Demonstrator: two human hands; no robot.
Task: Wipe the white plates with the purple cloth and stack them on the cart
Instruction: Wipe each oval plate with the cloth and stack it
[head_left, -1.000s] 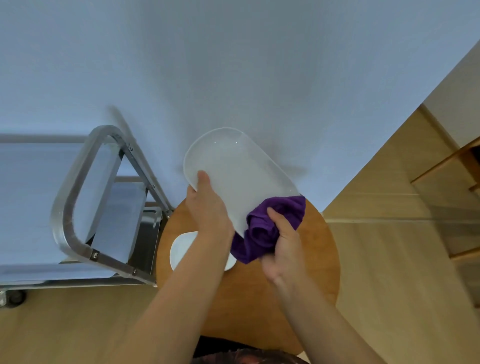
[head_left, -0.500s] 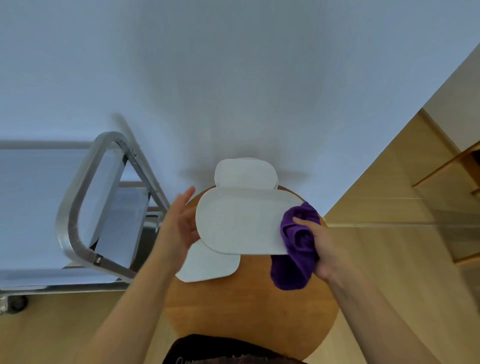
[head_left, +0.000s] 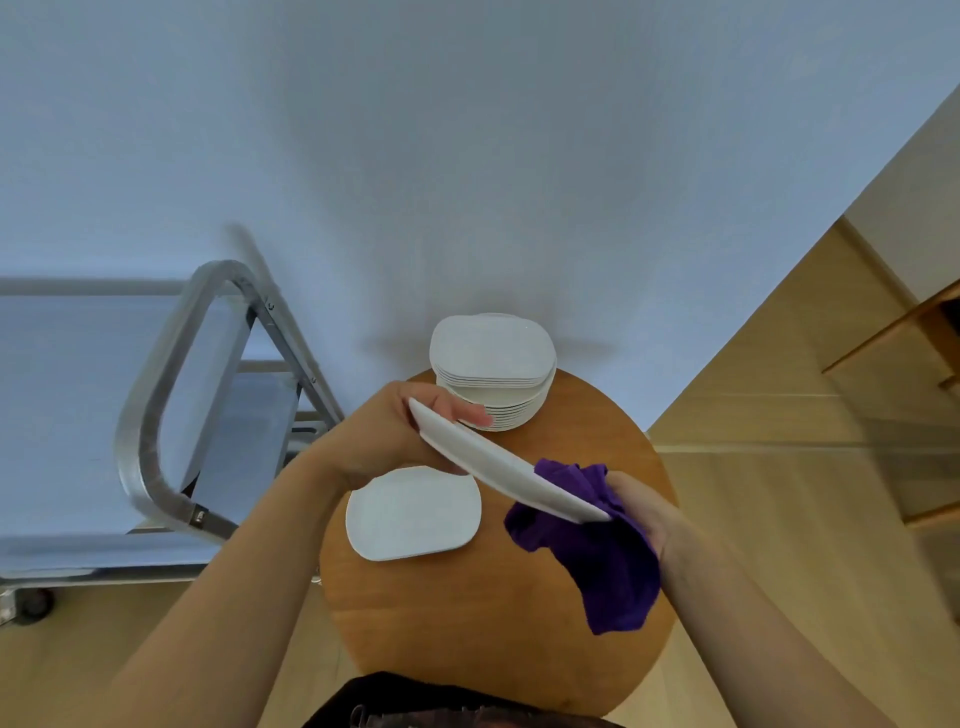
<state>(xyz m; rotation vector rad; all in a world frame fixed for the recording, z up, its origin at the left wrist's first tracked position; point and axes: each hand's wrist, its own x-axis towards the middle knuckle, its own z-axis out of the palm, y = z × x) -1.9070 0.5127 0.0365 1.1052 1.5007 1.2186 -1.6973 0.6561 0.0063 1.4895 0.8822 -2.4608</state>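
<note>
A long white oval plate (head_left: 498, 462) hangs edge-on above the round wooden table (head_left: 467, 613). My left hand (head_left: 395, 431) grips its far-left end. My right hand (head_left: 644, 514) holds the purple cloth (head_left: 602, 561) bunched against the plate's near-right end, and part of the cloth hangs down. A single white plate (head_left: 413, 512) lies flat on the table under the held plate. A stack of several white plates (head_left: 493, 369) stands at the table's far edge. The steel cart (head_left: 156, 415) is on the left.
A pale wall rises right behind the table. Wooden floor spreads to the right, with wooden furniture (head_left: 924, 364) at the far right edge. The cart's handle frame (head_left: 218, 280) stands close to the table's left side.
The held plate has turned from flat-facing to edge-on and tilted down to the right. My left hand has taken hold of its left end. The cloth hangs lower.
</note>
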